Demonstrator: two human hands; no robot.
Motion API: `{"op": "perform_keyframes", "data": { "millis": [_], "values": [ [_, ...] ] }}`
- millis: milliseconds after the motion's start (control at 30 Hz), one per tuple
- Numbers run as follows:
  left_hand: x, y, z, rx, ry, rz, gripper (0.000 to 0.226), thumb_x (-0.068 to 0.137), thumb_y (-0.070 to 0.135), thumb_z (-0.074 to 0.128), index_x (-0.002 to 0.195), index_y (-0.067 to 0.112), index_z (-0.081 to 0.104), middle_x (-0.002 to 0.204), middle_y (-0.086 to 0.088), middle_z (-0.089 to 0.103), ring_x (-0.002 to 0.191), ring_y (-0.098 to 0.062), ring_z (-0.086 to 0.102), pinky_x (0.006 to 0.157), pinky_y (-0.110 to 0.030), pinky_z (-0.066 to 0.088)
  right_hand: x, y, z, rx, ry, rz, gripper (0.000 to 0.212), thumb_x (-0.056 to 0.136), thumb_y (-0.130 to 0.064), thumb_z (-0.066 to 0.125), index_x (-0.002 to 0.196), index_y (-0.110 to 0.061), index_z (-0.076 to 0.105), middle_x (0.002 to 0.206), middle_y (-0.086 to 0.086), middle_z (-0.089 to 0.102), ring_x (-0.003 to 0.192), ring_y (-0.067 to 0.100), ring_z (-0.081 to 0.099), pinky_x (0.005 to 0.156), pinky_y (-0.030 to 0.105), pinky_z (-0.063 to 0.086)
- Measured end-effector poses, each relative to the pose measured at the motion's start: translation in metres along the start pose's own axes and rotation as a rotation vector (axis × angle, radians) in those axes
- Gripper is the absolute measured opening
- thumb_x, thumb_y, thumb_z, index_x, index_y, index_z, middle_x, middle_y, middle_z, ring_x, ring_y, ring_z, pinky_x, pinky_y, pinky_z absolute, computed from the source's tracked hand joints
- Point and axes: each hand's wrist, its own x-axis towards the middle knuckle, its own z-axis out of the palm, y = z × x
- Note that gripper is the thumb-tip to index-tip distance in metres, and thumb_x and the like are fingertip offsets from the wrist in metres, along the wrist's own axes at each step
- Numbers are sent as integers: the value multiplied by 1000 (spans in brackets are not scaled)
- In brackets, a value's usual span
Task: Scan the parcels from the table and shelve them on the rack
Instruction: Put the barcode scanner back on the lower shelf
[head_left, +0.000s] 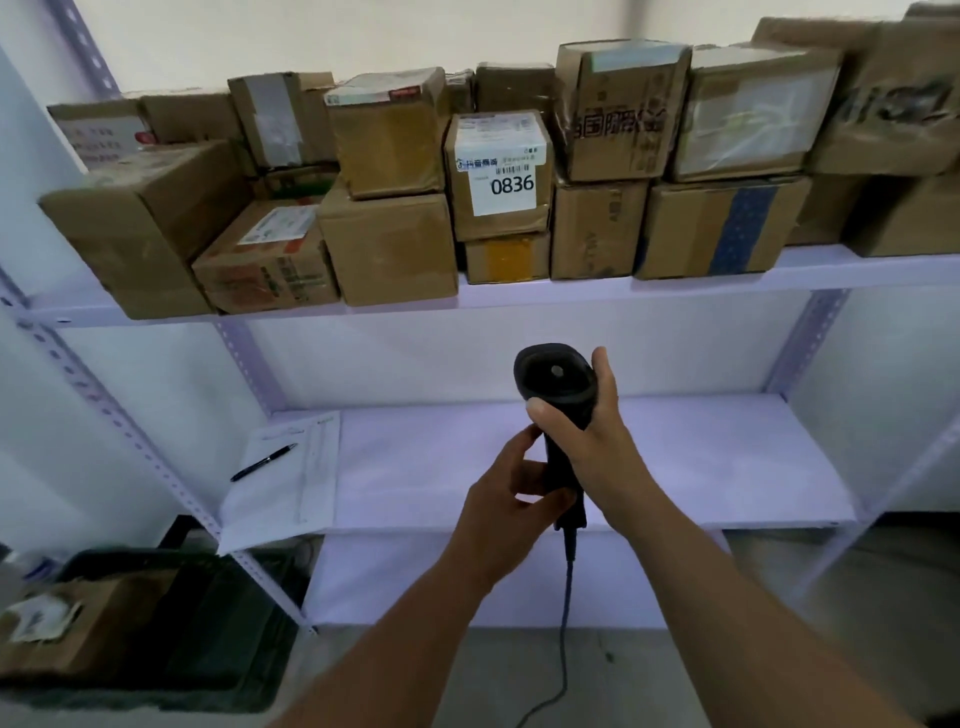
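Holds a black corded handheld scanner (556, 382) before a pale lilac metal rack (675, 283).
Grips its handle with the right hand (589, 447), pinches it lower with the left hand (506, 493); faces brown cardboard parcels (389, 249) stacked along the upper shelf, one labelled 0836.

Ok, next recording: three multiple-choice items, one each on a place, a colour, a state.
1. Where does the pen lie? A on the paper sheet, middle shelf; B on the top shelf; C on the floor.
2. What colour is the scanner? A white; B black; C yellow.
3. What is the right hand doing? A hanging empty; B gripping the scanner; C holding a box.
Answers: 1 A, the pen rests across the sheet; 2 B, its body is black; 3 B, it wraps the handle.
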Motion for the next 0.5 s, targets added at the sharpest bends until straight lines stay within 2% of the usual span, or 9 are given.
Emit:
{"op": "perform_keyframes", "data": {
  "millis": [67,167,267,367,433,500],
  "values": [
    [8,-11,-4,-8,-6,-14,68,90,17,68,147,33,36,104,7,72,102,-7,66,90,-32,56,4,12,-1,-26,-32,44,85,95,-36,59,156,-33,1,130,-10,49,121,9,45,99,25,33],
    [25,-30,-12,-57,0,-56,67,90,15,67,142,45,37,102,8,72,102,-8,67,94,-37,53,9,40,-8,-105,-47,70,57,98,-40,51,151,-35,32,131,-6,58,126,7,50,107,28,38],
    [43,-49,-15,-96,-36,-86,67,91,16,67,143,45,38,101,9,73,102,-12,68,97,-44,51,17,68,-13,-179,-61,104,35,101,-29,50,135,-39,49,117,-12,66,112,-1,58,104,27,44],
    [59,-66,-15,-132,-48,-97,66,91,16,67,143,44,38,101,8,74,99,-14,70,94,-46,53,26,96,-12,-164,-75,133,36,102,-18,51,123,-46,53,104,-13,73,100,2,64,95,29,46],
    [69,-77,-13,-161,-43,-118,65,91,14,66,142,42,38,99,6,74,95,-15,71,92,-44,55,32,116,-11,-136,-70,148,38,101,-12,51,124,-43,54,98,-8,75,94,6,66,90,29,45],
    [76,-87,-8,-172,-39,-141,64,91,12,66,142,40,39,99,5,75,94,-14,71,90,-42,56,38,134,-11,-109,-67,160,40,100,-10,52,129,-38,54,97,-3,76,94,11,68,91,32,48]
  ]
}}
